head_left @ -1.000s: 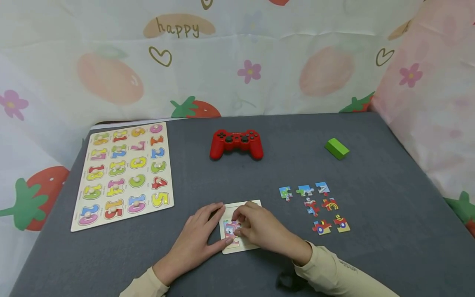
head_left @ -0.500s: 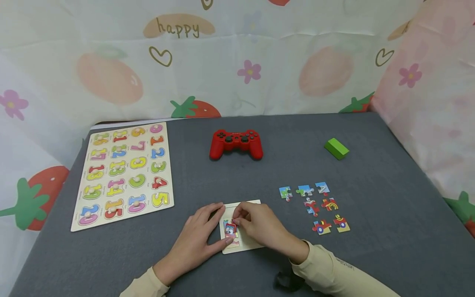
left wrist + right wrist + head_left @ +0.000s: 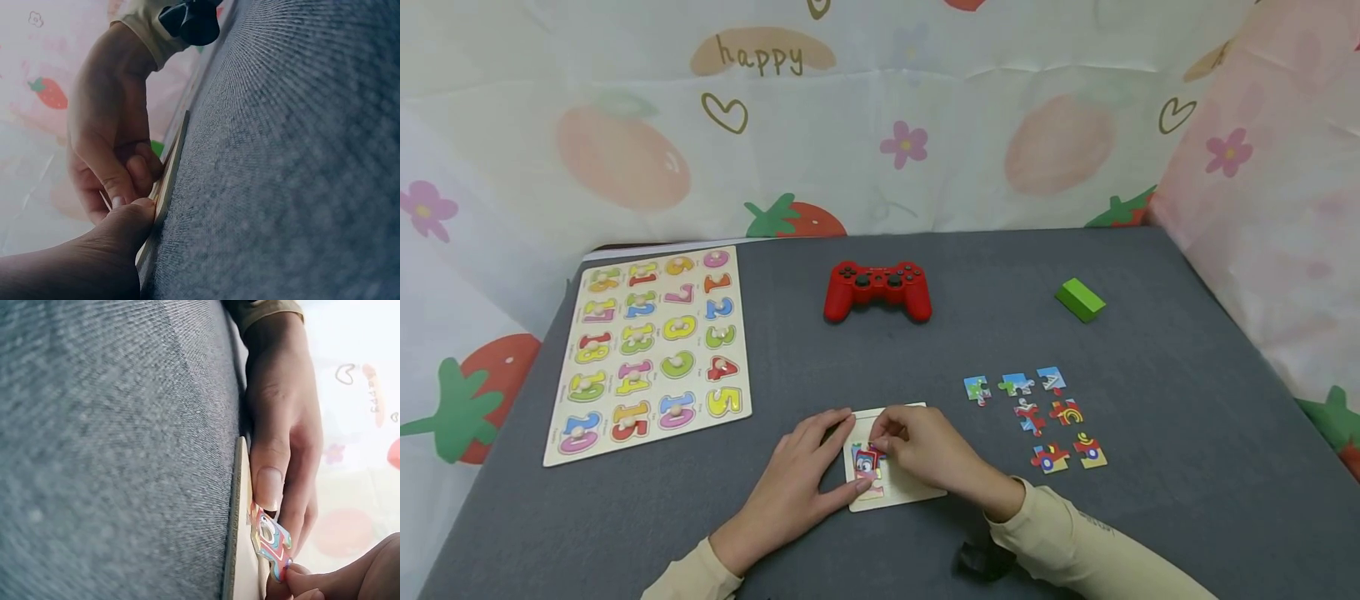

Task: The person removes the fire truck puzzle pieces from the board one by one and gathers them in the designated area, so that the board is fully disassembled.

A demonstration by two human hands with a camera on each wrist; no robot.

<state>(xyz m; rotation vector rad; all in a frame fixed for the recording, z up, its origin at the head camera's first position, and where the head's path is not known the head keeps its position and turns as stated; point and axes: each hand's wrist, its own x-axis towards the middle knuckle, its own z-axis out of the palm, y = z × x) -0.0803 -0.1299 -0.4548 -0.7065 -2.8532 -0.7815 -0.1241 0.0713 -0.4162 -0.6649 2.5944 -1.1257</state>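
In the head view a small wooden puzzle board [image 3: 898, 493] lies near the front of the table. My left hand [image 3: 801, 475] rests along its left side, fingers extended, with the thumb on the lower left of the picture. My right hand [image 3: 925, 446] is over the board's upper part, thumb and fingertips pinching a corner of a colourful jigsaw piece [image 3: 272, 544] printed with a cartoon eye. The right wrist view shows this piece tilted up from the board, its other end close to my left thumb. In the left wrist view my right hand's curled fingers hide the piece.
Several loose jigsaw pieces [image 3: 1048, 412] lie to the right of the board. Behind are a red game controller [image 3: 877, 287] and a green block [image 3: 1081, 300]. A number puzzle board [image 3: 655, 350] with knobbed pieces lies at the left. A patterned curtain [image 3: 962, 108] hangs behind the table.
My right thumb and fingertips have shifted up the board a little, showing more of the piece with the eye, which is now tilted. My left hand has stayed in place.
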